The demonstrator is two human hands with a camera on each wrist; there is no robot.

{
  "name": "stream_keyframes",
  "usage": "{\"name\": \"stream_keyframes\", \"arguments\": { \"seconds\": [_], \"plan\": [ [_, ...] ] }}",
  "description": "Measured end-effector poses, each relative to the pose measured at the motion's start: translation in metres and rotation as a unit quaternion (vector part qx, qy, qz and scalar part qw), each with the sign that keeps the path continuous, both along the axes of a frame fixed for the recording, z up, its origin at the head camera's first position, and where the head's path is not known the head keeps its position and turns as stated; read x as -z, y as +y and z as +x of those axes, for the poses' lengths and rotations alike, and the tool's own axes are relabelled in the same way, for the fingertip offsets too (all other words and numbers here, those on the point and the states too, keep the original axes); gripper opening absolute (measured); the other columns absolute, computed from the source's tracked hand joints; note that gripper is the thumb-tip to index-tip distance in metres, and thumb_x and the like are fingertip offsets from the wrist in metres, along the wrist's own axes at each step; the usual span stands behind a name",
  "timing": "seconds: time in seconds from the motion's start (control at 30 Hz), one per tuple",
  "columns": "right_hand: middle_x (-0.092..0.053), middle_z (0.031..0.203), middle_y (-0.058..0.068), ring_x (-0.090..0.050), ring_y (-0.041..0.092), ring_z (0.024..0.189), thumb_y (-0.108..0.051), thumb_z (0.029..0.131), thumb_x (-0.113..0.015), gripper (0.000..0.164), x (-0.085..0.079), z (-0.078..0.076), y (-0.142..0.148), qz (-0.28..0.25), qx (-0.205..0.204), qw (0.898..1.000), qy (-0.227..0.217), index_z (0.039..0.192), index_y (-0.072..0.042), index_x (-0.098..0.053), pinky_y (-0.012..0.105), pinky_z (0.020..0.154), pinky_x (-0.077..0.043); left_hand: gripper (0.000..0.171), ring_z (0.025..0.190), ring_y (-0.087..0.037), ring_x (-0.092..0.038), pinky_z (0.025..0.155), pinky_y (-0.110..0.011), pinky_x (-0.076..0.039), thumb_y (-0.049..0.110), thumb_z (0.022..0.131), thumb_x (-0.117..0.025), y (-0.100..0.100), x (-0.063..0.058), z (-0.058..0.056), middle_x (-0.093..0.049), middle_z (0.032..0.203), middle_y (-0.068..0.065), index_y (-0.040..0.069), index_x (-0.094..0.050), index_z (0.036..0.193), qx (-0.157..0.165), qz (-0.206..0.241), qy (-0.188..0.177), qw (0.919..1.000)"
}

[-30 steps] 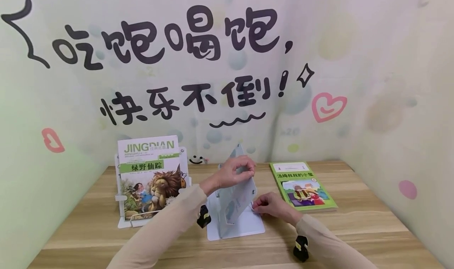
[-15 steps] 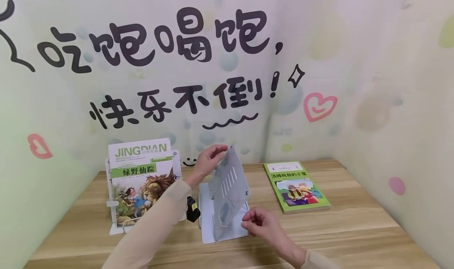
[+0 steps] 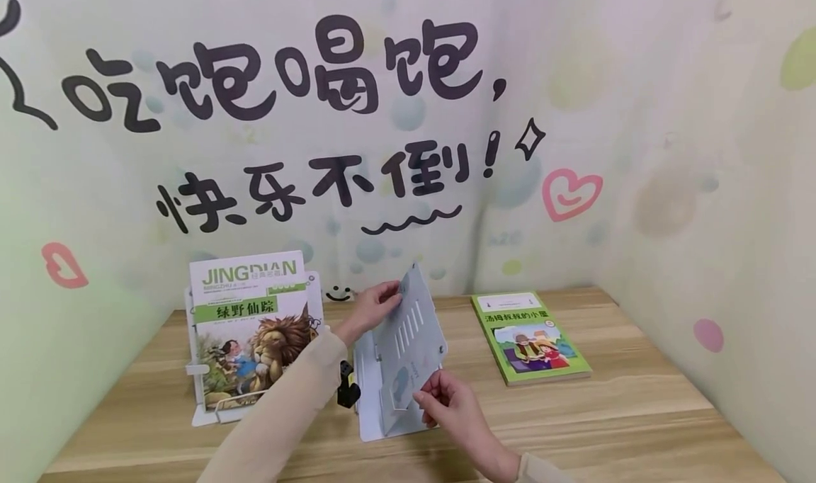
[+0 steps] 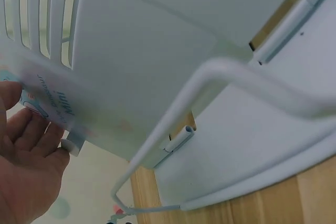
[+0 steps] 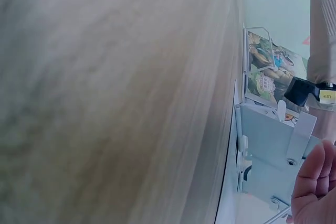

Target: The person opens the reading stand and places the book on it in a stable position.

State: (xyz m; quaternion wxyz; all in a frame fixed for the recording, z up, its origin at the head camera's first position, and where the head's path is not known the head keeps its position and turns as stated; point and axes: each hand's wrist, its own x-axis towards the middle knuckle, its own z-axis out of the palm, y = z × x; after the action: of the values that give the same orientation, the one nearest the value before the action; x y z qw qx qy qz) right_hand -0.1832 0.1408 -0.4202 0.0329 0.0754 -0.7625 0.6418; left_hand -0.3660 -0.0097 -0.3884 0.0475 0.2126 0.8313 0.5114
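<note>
A pale blue-grey metal book stand (image 3: 398, 359) has its slotted panel raised at a steep tilt from a flat base plate (image 3: 370, 405) on the table. My left hand (image 3: 376, 306) grips the panel's upper left edge; in the left wrist view, its thumb and fingers lie around the edge near a small bent tab (image 4: 75, 141). My right hand (image 3: 462, 412) pinches at the panel's near right edge, low down. A white bent wire (image 4: 157, 135) crosses in front of the panel in the left wrist view. The panel hides part of the base.
Left of the stand, a lion-covered book (image 3: 255, 327) leans on a second white book stand (image 3: 205, 418). A green book (image 3: 532, 338) lies flat on the wooden table (image 3: 637, 398) to the right. A printed cloth wall (image 3: 408, 115) rises behind.
My left hand has moved from over the panel's top to its left edge. My right hand has come from behind the panel to its near right edge. The view has shifted slightly right.
</note>
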Motion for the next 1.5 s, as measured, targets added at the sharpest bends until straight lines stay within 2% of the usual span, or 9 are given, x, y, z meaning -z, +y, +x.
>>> {"name": "stream_keyframes", "arguments": {
  "seconds": [0.17, 0.3, 0.43, 0.57, 0.63, 0.8, 1.03, 1.3, 1.5],
  "plan": [
    [-0.056, 0.071, 0.007, -0.053, 0.006, 0.055, -0.005, 0.089, -0.061, 0.015, 0.002, -0.001, 0.004, 0.001, 0.015, 1.0, -0.009, 0.085, 0.007, -0.054, 0.02, 0.053, -0.05, 0.044, 0.124, -0.034, -0.049, 0.101, -0.042, -0.042, 0.013, 0.096, -0.052, -0.002, 0.003, 0.002, -0.048, 0.137, -0.021, -0.002, -0.044, 0.136, 0.007, 0.006, 0.022, 0.9997],
    [-0.056, 0.07, 0.006, -0.053, 0.006, 0.055, -0.004, 0.088, -0.062, 0.014, 0.003, -0.004, 0.014, 0.001, 0.049, 0.999, -0.006, 0.085, 0.007, -0.054, 0.021, 0.052, -0.05, 0.046, 0.126, -0.035, -0.046, 0.102, -0.043, -0.041, 0.012, 0.097, -0.05, -0.006, 0.002, 0.008, -0.045, 0.139, -0.022, -0.002, -0.039, 0.139, -0.01, 0.015, 0.012, 0.9998],
    [-0.057, 0.069, 0.004, -0.054, 0.008, 0.056, -0.004, 0.087, -0.063, 0.011, 0.004, -0.014, 0.032, -0.018, 0.093, 0.995, 0.005, 0.086, 0.004, -0.056, 0.022, 0.052, -0.051, 0.048, 0.127, -0.036, -0.044, 0.103, -0.046, -0.04, 0.011, 0.096, -0.05, -0.011, 0.002, 0.014, -0.043, 0.14, -0.023, -0.003, -0.037, 0.14, -0.046, 0.027, 0.014, 0.9985],
    [-0.057, 0.071, 0.003, -0.056, 0.01, 0.059, -0.002, 0.088, -0.061, 0.005, 0.006, -0.028, 0.051, -0.037, 0.123, 0.991, 0.036, 0.086, 0.001, -0.058, 0.024, 0.053, -0.053, 0.048, 0.125, -0.039, -0.046, 0.103, -0.047, -0.039, 0.01, 0.094, -0.051, -0.016, 0.006, 0.02, -0.045, 0.138, -0.026, -0.007, -0.039, 0.137, -0.088, 0.018, 0.055, 0.9944],
    [-0.058, 0.074, 0.006, -0.057, 0.011, 0.061, -0.001, 0.089, -0.06, 0.005, 0.006, -0.036, 0.059, -0.033, 0.14, 0.989, 0.04, 0.089, 0.003, -0.057, 0.027, 0.055, -0.055, 0.048, 0.124, -0.039, -0.047, 0.103, -0.046, -0.04, 0.01, 0.094, -0.051, -0.019, 0.007, 0.023, -0.045, 0.137, -0.025, -0.007, -0.04, 0.137, -0.108, 0.014, 0.065, 0.9919],
    [-0.06, 0.084, 0.013, -0.06, 0.011, 0.069, -0.003, 0.091, -0.059, 0.012, 0.001, -0.058, 0.071, 0.003, 0.181, 0.983, 0.013, 0.098, 0.006, -0.058, 0.033, 0.064, -0.057, 0.046, 0.124, -0.039, -0.046, 0.103, -0.045, -0.039, 0.007, 0.093, -0.05, -0.026, 0.01, 0.033, -0.045, 0.138, -0.024, -0.007, -0.041, 0.136, -0.136, 0.043, 0.063, 0.9878],
    [-0.062, 0.094, 0.016, -0.063, 0.015, 0.077, -0.008, 0.093, -0.056, 0.014, -0.007, -0.084, 0.076, 0.058, 0.187, 0.981, 0.003, 0.103, 0.002, -0.06, 0.037, 0.072, -0.057, 0.047, 0.129, -0.035, -0.043, 0.105, -0.042, -0.037, 0.003, 0.093, -0.049, -0.033, 0.017, 0.046, -0.041, 0.142, -0.021, -0.004, -0.039, 0.139, -0.169, 0.09, 0.047, 0.9803],
    [-0.063, 0.094, 0.015, -0.064, 0.017, 0.078, -0.009, 0.093, -0.057, 0.013, -0.008, -0.115, 0.076, 0.087, 0.201, 0.976, 0.0, 0.101, 0.0, -0.063, 0.031, 0.069, -0.057, 0.048, 0.121, -0.043, -0.048, 0.1, -0.044, -0.042, 0.002, 0.09, -0.05, -0.037, 0.025, 0.06, -0.045, 0.136, -0.027, -0.008, -0.041, 0.136, -0.188, 0.102, 0.13, 0.9681],
    [-0.063, 0.093, 0.016, -0.061, 0.016, 0.076, -0.008, 0.092, -0.059, 0.014, -0.009, -0.127, 0.071, 0.092, 0.205, 0.974, 0.002, 0.101, 0.002, -0.064, 0.029, 0.067, -0.057, 0.051, 0.119, -0.044, -0.049, 0.1, -0.049, -0.041, -0.002, 0.088, -0.053, -0.038, 0.025, 0.064, -0.045, 0.137, -0.026, -0.009, -0.039, 0.137, -0.209, 0.079, 0.122, 0.9669]
  ]
}}
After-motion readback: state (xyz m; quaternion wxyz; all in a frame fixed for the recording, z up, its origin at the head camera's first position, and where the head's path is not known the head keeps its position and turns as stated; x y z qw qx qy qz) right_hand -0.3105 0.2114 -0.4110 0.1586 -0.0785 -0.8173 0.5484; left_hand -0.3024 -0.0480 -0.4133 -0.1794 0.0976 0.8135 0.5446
